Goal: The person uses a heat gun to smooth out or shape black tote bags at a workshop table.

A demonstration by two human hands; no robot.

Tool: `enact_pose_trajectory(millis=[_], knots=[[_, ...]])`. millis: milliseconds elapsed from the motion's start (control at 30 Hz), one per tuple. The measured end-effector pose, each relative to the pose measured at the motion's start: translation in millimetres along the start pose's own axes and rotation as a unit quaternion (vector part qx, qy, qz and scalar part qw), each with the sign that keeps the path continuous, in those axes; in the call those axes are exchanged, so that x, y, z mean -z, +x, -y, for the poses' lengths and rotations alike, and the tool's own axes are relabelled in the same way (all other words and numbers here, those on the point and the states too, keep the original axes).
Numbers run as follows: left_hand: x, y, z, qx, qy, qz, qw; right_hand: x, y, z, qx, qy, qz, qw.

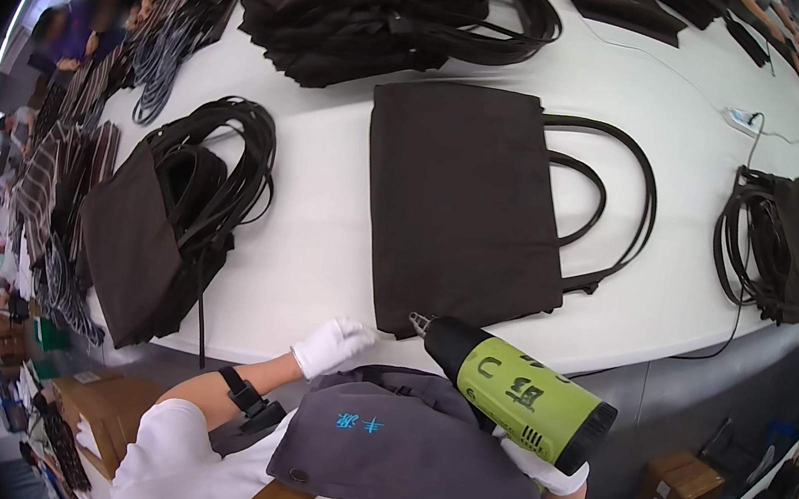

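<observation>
A dark brown tote bag (470, 208) lies flat on the white table in front of me, its two loop handles stretching right. My right hand (542, 467), in a white glove, grips a green and black heat gun (526, 398). The metal nozzle of the gun points left at the bag's near edge. At that bag's near left corner is my left hand (334, 347), also gloved in white. Its fingers look pressed together, and whatever they pinch is too small to make out.
Stacks of dark bags with looped handles stand at the far side (349, 16), the left (161, 218) and the right (789, 245). A power strip (742, 120) with cords lies at the far right. Cardboard boxes (681, 489) sit below the table. Other people work along the left and far right.
</observation>
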State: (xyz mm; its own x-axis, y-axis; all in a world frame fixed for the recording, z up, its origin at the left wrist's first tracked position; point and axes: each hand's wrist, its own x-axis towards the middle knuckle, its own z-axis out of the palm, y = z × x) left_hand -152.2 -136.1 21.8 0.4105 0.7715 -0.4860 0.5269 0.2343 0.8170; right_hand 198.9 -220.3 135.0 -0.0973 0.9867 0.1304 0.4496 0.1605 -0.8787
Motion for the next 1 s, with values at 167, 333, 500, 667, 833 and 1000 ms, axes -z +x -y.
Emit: enact_pose_trajectory(millis=[167,333,500,667,833,1000], knots=[[29,37,-11,0.128,-0.200,-0.122,0.964,-1,28,-20,-0.212,0.123,0.055,0.968],[39,100,-59,-0.032,-0.190,-0.256,0.947,-3,63,-31,-0.123,0.073,0.109,0.984],[78,168,-69,0.004,-0.285,-0.191,0.939,-14,116,-24,-0.162,0.182,0.071,0.967],[118,208,-84,0.033,-0.244,-0.232,0.941,-16,163,-7,-0.201,0.268,0.096,0.937],[146,253,-75,-0.003,-0.269,-0.270,0.925,-33,218,-23,-0.200,0.271,0.114,0.935],[150,263,-73,-0.017,-0.306,-0.240,0.921,-38,258,-19,-0.194,0.294,0.052,0.935]])
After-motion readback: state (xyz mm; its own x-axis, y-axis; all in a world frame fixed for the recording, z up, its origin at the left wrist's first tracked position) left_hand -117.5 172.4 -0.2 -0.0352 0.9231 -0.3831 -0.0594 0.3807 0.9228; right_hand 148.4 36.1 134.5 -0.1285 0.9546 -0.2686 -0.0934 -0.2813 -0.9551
